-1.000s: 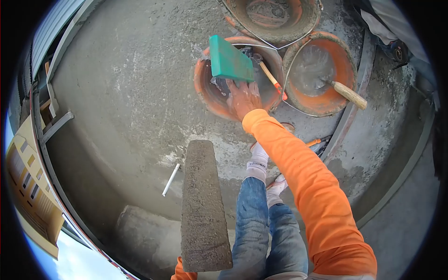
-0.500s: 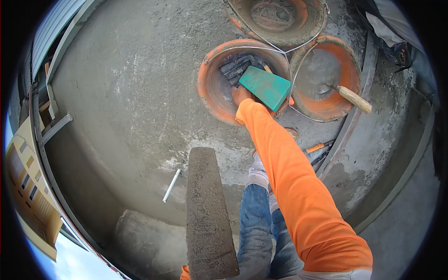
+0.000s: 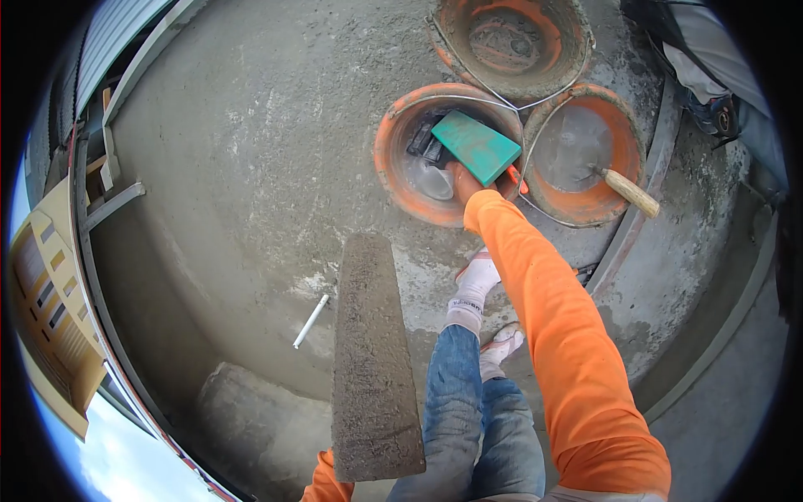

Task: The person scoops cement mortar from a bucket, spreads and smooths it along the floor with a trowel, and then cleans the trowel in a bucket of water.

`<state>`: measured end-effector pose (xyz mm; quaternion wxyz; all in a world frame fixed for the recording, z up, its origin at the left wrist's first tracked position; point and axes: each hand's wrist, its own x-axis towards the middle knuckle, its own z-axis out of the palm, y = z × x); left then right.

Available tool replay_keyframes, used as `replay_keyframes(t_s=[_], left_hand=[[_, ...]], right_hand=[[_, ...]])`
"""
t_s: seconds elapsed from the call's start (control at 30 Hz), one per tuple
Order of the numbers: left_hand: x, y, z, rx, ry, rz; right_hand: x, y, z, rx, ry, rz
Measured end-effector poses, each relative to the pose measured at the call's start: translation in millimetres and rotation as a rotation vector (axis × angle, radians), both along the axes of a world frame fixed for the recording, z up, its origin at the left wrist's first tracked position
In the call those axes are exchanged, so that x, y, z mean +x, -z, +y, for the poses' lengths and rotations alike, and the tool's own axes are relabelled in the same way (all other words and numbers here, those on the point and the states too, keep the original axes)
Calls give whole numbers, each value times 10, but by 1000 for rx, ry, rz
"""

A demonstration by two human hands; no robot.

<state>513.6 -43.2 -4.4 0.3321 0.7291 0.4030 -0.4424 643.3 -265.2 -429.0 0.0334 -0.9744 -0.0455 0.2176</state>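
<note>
My right hand (image 3: 465, 178) reaches down into an orange bucket (image 3: 391, 180), at the lower edge of a green float (image 3: 477, 146). Its fingers are mostly hidden; they look closed beside a shiny, pale object (image 3: 434, 181) I cannot identify. Dark ridged pieces (image 3: 427, 144) lie in that bucket, and a red-orange handle (image 3: 517, 178) shows at its right rim. A long plastering float (image 3: 375, 360) with a mortar-coated face is held up in front of my legs. My left sleeve (image 3: 326, 481) runs under its near end; the left hand itself is hidden behind it.
A bucket (image 3: 626, 125) with grey liquid and a wooden-handled trowel (image 3: 629, 191) stands to the right. Another mortar-smeared bucket (image 3: 577, 50) is behind. A white tube (image 3: 311, 321) lies on the floor at left. Another person's leg (image 3: 757, 138) is at upper right.
My right hand has shifted right within the bucket, and the shiny pale object now shows beside it. The dark pieces are less visible. The view has shifted, showing more of my feet.
</note>
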Motion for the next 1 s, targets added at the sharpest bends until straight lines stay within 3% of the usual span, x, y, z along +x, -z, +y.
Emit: replay_keyframes(t_s=[0.07,0.2,0.27,0.33,0.67,1.0], left_hand=[[20,76,-46,-29,-1,-16],[120,292,-177,-118,11,-48],[160,366,-264,-171,7,-65],[235,440,-384,-239,5,-70],[431,320,-1287,-697,26,77],[637,240,-2022,-1093,117,499]], right_hand=[[-37,-315,-177,875,620,58],[-53,-1076,-397,1157,547,105],[-218,-1331,-451,1170,526,33],[-352,-1802,-608,1281,654,-12],[-1064,-4028,-1700,1026,775,-203],[-1645,-4765,-1893,901,1036,-233]])
